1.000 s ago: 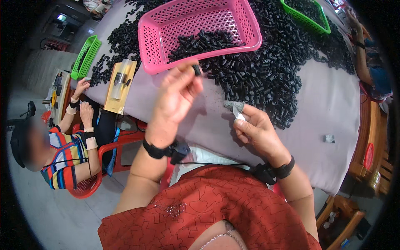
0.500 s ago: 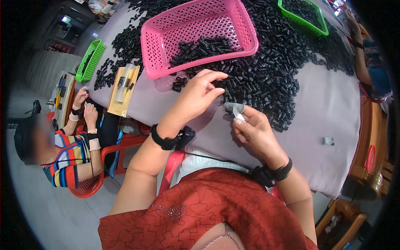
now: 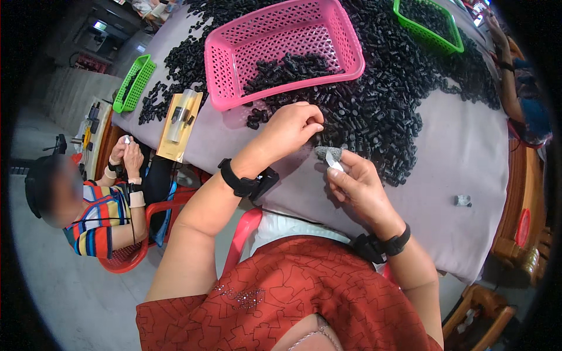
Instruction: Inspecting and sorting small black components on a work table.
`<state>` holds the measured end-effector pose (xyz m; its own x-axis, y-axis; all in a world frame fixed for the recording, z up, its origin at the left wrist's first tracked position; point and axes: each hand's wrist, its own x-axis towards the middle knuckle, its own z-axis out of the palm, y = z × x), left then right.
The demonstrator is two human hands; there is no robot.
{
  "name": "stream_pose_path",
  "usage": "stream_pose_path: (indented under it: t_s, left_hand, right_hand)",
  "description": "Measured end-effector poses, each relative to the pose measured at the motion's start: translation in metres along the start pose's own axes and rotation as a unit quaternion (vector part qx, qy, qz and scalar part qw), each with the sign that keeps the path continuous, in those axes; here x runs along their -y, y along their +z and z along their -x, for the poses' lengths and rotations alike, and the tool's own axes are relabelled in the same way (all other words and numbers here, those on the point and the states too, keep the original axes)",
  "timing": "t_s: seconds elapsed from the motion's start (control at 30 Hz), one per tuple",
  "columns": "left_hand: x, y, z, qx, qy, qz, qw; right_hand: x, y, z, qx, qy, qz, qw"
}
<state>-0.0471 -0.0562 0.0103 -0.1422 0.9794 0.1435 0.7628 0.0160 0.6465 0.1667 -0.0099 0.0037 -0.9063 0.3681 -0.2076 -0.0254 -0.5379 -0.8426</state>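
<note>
— Items? 
— Left hand [image 3: 290, 126] pinching small black plastic pieces [image 3: 374, 111] heaped on the cloth-covered counter [image 3: 468, 152]; a second ago it was raised. 
— Right hand [image 3: 357, 181]? 
— Closed around a grey lump [image 3: 324, 153].

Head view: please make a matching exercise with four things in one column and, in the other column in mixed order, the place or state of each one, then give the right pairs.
Things:
1. pink basket
2. left hand
3. right hand
4. small grey and white piece

Places or states:
A. lies alone on the bare grey cloth, far to the right
B. holds a small grey pad with a white piece
C. stands on the table with some black parts inside
D. fingertips reach into the edge of the loose black parts

Pairs: 1-C, 2-D, 3-B, 4-A
</note>
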Motion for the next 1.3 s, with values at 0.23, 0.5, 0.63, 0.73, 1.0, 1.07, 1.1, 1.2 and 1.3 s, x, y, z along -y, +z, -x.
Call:
stream_pose_path:
  t_s: [0.23,0.5,0.63,0.73,1.0,1.07,1.1,1.2,1.3]
  left_hand:
    - [-0.001,-0.009,0.013,0.034,-0.008,0.015,0.999]
    - [-0.012,0.001,0.055,0.013,-0.224,0.543,0.809]
    - [-0.009,0.014,0.07,-0.04,-0.249,0.732,0.633]
    - [-0.02,0.02,0.075,-0.04,-0.257,0.753,0.605]
    - [-0.018,0.025,0.076,0.051,-0.197,0.777,0.596]
    - [-0.02,0.025,0.077,0.051,-0.199,0.767,0.607]
    - [-0.02,0.025,0.077,0.05,-0.204,0.766,0.608]
    - [-0.019,0.027,0.077,0.047,-0.214,0.768,0.602]
    - [-0.017,0.028,0.079,0.053,-0.213,0.773,0.595]
  right_hand:
    - [0.001,0.001,0.0,-0.009,0.002,-0.003,1.0]
    - [0.007,0.008,0.004,-0.022,-0.019,-0.007,1.0]
    - [0.011,0.009,0.005,0.011,-0.006,0.007,1.0]
    - [0.009,0.006,0.006,0.045,0.027,0.027,0.998]
    - [0.007,0.003,0.003,0.093,0.045,-0.014,0.995]
    - [0.006,0.003,0.003,0.099,0.048,-0.02,0.994]
    - [0.006,0.003,0.003,0.096,0.047,-0.024,0.994]
    - [0.006,0.003,0.003,0.093,0.044,-0.023,0.994]
    - [0.006,0.003,0.003,0.092,0.041,-0.014,0.995]
